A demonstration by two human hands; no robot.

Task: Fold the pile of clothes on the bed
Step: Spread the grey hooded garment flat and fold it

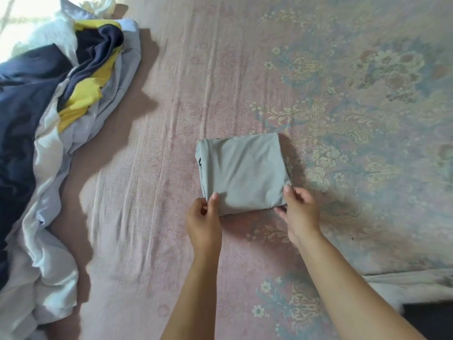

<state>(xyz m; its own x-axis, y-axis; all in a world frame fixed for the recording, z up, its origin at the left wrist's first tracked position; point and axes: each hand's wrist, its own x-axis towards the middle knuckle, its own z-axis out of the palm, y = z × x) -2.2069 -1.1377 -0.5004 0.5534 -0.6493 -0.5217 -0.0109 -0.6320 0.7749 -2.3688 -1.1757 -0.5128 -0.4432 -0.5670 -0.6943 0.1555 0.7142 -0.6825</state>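
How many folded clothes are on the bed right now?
1: the folded grey garment at the middle of the bed sheet. The pile of clothes at left is unfolded and may hide more.

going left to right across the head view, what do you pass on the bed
pile of unfolded clothes → left hand → folded grey garment → right hand, all on the pink floral bedsheet
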